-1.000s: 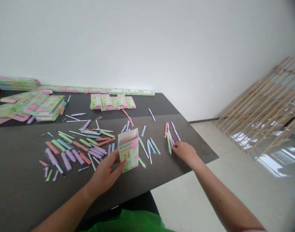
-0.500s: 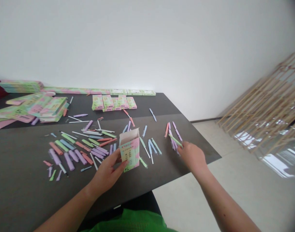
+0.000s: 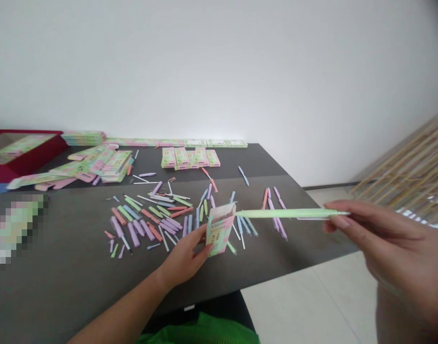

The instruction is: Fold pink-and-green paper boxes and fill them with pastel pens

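Note:
My left hand [image 3: 186,255] grips a small open pink-and-green box [image 3: 220,228], held upright on the dark table [image 3: 79,282]. My right hand [image 3: 387,248] is raised close to the camera and pinches the end of a green pen [image 3: 287,213], which lies level with its far tip by the box's open top. Loose pens in purple, green, blue and coral [image 3: 147,224] lie scattered left of the box. A few more pens [image 3: 274,210] lie to its right.
Small filled boxes [image 3: 190,156] stand in a row at the back of the table. Flattened box blanks [image 3: 97,165] pile at the back left beside a red tray [image 3: 28,150]. A wooden slatted rack [image 3: 409,167] leans on the right, over a pale floor.
My right hand picked a green pen from the group on the right, lifted it toward the camera and turned it toward the box. The view shifted left; the left hand kept the box.

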`<state>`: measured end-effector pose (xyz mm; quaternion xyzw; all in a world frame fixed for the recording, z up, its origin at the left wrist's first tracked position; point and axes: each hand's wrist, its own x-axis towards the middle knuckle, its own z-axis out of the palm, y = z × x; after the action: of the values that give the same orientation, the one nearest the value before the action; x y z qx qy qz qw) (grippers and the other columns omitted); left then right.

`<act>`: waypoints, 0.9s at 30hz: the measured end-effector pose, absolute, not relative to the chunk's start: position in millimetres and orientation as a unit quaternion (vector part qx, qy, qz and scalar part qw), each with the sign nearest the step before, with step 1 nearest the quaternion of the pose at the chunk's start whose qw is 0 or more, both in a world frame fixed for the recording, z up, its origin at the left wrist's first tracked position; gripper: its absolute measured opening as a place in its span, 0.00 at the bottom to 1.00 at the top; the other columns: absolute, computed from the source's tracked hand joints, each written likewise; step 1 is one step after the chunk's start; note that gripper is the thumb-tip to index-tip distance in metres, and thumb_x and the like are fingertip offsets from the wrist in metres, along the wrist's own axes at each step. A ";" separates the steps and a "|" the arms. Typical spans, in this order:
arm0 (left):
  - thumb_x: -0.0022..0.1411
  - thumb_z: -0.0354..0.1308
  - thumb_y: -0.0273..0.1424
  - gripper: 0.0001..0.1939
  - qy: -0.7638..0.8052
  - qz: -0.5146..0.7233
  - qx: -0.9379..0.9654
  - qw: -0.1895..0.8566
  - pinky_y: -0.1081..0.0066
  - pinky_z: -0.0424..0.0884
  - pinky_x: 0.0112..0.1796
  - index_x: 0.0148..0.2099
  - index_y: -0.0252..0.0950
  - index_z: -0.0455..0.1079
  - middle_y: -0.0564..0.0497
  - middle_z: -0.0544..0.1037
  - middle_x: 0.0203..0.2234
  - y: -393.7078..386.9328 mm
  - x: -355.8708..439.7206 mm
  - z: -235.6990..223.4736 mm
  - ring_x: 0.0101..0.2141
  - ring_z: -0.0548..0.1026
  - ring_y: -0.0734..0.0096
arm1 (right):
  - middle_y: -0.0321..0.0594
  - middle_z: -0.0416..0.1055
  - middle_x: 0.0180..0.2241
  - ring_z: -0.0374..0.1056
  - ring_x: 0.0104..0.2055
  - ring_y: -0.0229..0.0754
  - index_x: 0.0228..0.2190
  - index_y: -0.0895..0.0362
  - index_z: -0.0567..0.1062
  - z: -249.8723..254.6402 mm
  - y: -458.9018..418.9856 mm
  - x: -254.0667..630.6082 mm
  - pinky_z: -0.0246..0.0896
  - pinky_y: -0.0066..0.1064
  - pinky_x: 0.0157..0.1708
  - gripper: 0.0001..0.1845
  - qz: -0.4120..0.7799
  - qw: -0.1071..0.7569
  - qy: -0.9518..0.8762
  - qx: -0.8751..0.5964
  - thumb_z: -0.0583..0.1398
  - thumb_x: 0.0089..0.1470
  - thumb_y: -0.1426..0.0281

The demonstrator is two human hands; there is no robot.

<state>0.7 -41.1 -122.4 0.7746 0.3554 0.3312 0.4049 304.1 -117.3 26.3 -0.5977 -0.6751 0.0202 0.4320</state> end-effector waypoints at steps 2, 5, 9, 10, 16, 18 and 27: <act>0.66 0.50 0.31 0.22 0.355 0.324 0.782 0.396 0.64 0.72 0.49 0.61 0.35 0.60 0.42 0.74 0.52 -41.4 0.5 -121.2 0.49 0.75 0.63 | 0.31 0.76 0.33 0.72 0.32 0.41 0.39 0.41 0.77 33.1 -113.9 296.2 0.68 0.29 0.30 0.07 0.015 0.418 -0.700 -0.578 0.62 0.56 0.63; 0.65 0.50 0.30 0.21 0.355 0.317 0.793 0.380 0.65 0.71 0.50 0.60 0.35 0.61 0.43 0.74 0.52 -41.4 -0.4 -121.1 0.48 0.75 0.63 | 0.33 0.77 0.36 0.73 0.35 0.41 0.38 0.45 0.77 40.6 -101.4 286.4 0.68 0.29 0.31 0.07 0.005 0.373 -0.748 -0.549 0.61 0.56 0.63; 0.64 0.51 0.29 0.22 0.354 0.295 0.815 0.353 0.65 0.70 0.51 0.60 0.35 0.61 0.43 0.74 0.52 -42.0 -1.1 -123.5 0.49 0.74 0.63 | 0.36 0.77 0.37 0.73 0.37 0.40 0.38 0.51 0.78 43.3 -81.2 270.3 0.66 0.29 0.35 0.08 0.018 0.283 -0.807 -0.518 0.58 0.59 0.67; 0.64 0.51 0.29 0.22 0.354 0.292 0.819 0.345 0.65 0.70 0.51 0.60 0.35 0.60 0.43 0.74 0.52 -42.4 -1.1 -124.1 0.49 0.74 0.64 | 0.35 0.77 0.37 0.72 0.37 0.39 0.38 0.51 0.78 42.0 -76.7 264.7 0.65 0.28 0.36 0.08 0.027 0.262 -0.823 -0.503 0.57 0.60 0.68; 0.65 0.50 0.29 0.23 0.348 0.290 0.826 0.335 0.64 0.70 0.51 0.61 0.37 0.59 0.43 0.74 0.52 -44.1 -2.1 -126.7 0.50 0.73 0.62 | 0.36 0.77 0.36 0.72 0.36 0.37 0.49 0.54 0.73 31.1 -62.3 234.2 0.64 0.27 0.36 0.16 0.081 0.223 -0.861 -0.449 0.59 0.59 0.68; 0.65 0.50 0.30 0.22 0.350 0.294 0.822 0.340 0.63 0.70 0.51 0.61 0.36 0.60 0.42 0.73 0.52 -43.7 -3.5 -127.0 0.51 0.73 0.61 | 0.34 0.76 0.31 0.71 0.31 0.35 0.48 0.54 0.74 33.0 -62.4 234.1 0.62 0.25 0.32 0.15 0.080 0.260 -0.843 -0.464 0.60 0.58 0.68; 0.66 0.50 0.30 0.23 0.332 0.298 0.798 0.405 0.64 0.71 0.51 0.62 0.36 0.59 0.42 0.72 0.53 -45.3 2.4 -126.1 0.50 0.74 0.62 | 0.35 0.73 0.31 0.67 0.30 0.34 0.47 0.55 0.74 17.5 -61.5 241.8 0.60 0.25 0.32 0.15 0.131 0.293 -0.820 -0.474 0.60 0.58 0.66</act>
<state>2.4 -45.3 -126.1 0.7980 0.3319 0.2982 0.4052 241.8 -61.5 17.5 -0.4743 -0.8196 0.1314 0.2934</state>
